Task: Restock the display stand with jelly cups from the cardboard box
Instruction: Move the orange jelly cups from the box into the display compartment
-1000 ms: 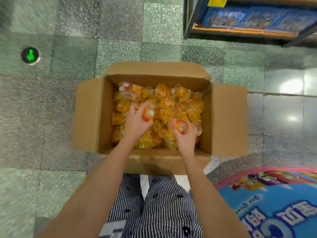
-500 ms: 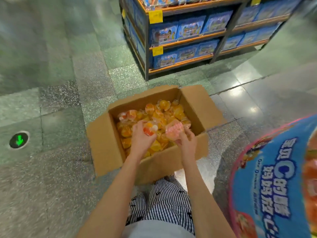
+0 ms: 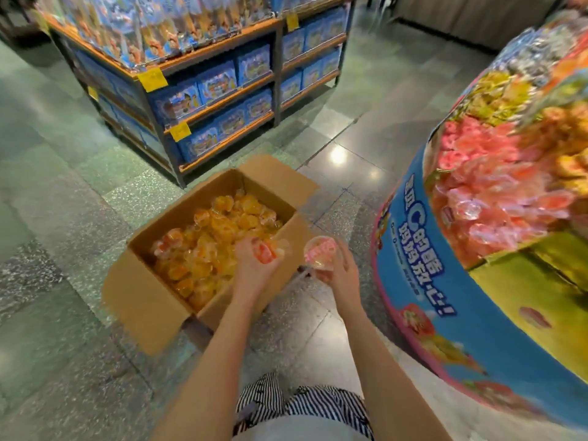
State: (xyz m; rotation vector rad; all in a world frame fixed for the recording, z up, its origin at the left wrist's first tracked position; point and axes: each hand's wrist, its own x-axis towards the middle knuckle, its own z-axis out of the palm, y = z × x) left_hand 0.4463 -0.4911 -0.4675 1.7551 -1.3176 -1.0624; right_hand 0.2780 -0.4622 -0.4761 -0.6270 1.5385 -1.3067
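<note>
Person crouched at an open box on the tiled floor, seen from above the shoulders. The box stands with its flaps out and holds a loose heap of orange cups.

The left hand hangs over the near right corner of the box, just above the heap, with its fingers curled round a red cup. The right hand is outside the box, between it and the stand. It cradles a pink cup from below, lid facing up. The two hands are near each other but apart.

The stand is a round drum with a blue printed side and pink trim, and it rises at the right. Its top is split into compartments. One is piled with pink packs and the nearest shows yellow-green panels. The farther ones hold yellow and orange goods, too blurred to tell apart.

Behind the box, shelves carry blue cartons and yellow tags. Striped trousers show at the bottom edge.
</note>
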